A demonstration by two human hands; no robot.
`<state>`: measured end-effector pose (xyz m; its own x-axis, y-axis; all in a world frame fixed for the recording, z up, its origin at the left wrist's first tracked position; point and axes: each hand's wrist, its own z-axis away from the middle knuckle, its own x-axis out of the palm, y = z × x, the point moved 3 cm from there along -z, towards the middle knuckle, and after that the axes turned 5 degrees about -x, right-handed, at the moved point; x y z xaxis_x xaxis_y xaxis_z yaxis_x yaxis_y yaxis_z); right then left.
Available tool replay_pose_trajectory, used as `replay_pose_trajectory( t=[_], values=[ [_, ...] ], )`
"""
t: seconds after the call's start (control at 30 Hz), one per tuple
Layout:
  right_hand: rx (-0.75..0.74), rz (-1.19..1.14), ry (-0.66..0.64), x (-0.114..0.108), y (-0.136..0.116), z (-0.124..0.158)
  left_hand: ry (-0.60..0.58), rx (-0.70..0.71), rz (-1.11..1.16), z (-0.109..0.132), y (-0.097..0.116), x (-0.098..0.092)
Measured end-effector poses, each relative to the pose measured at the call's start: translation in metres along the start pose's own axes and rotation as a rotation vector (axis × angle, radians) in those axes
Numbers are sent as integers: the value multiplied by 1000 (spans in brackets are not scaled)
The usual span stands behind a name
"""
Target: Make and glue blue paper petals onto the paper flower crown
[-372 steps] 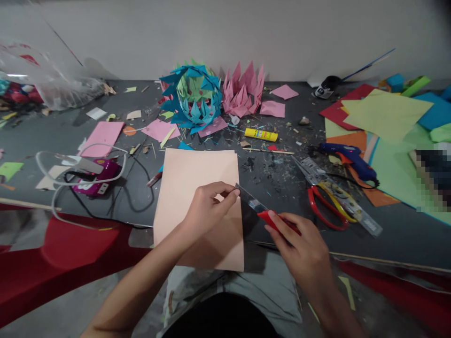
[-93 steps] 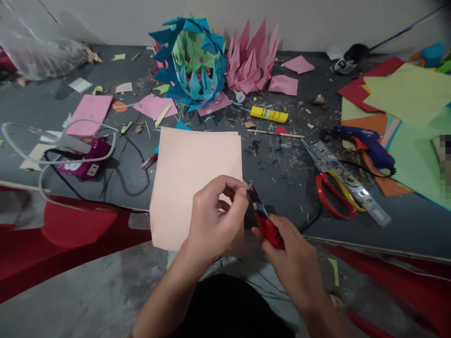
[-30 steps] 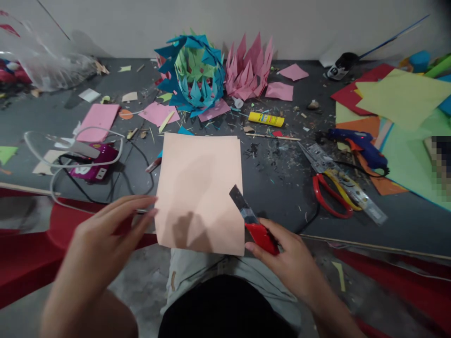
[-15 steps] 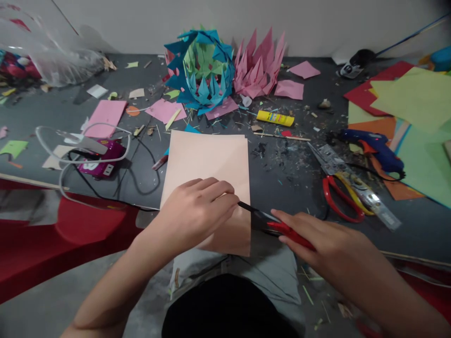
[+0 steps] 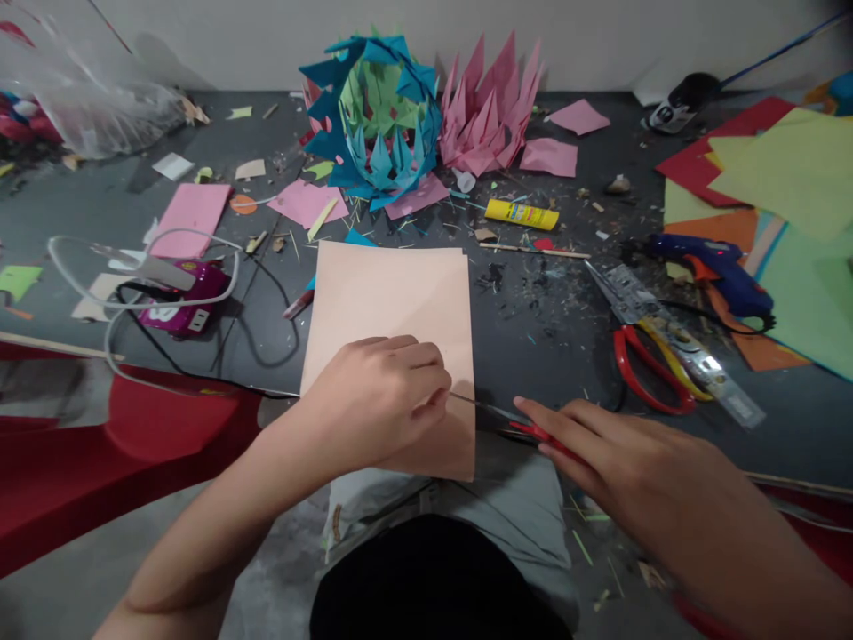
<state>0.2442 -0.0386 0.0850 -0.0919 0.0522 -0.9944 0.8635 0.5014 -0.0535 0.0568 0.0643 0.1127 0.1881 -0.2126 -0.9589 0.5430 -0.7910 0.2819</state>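
A stack of peach paper (image 5: pixel 393 284) lies at the table's front edge, its near end reaching over my lap. My left hand (image 5: pixel 379 396) rests on it, fingers curled together at the tip of the scissors' blades. What those fingers pinch is hidden. From the right, my right hand (image 5: pixel 633 453) grips the red-handled scissors (image 5: pixel 530 431), their blades pointing left across the paper's right edge. The blades look nearly edge-on and narrow.
Behind stand a blue paper ring (image 5: pixel 419 169) and a pink pointed one (image 5: pixel 486 133). A yellow glue stick (image 5: pixel 522 214), second scissors (image 5: pixel 649 373), a ruler (image 5: pixel 716 373), a blue glue gun (image 5: pixel 713 267) and coloured paper (image 5: pixel 786 169) lie rightward. Left: a purple power block (image 5: pixel 183 302) with cables.
The scissors have turned so their blades look thinner, and the right hand has shifted slightly right. My left fingers have curled more tightly at the tip. The view has shifted a little.
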Motion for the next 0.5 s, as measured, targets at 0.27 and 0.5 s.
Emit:
replay_pose_trajectory(
  t=[0.27, 0.5],
  values=[
    [-8, 102, -83, -16, -2, -8, -109, -127, 213, 4, -5, -1],
    [-1, 147, -38, -19, -1, -9, -145, -285, 423, 5, -7, 2]
  ],
)
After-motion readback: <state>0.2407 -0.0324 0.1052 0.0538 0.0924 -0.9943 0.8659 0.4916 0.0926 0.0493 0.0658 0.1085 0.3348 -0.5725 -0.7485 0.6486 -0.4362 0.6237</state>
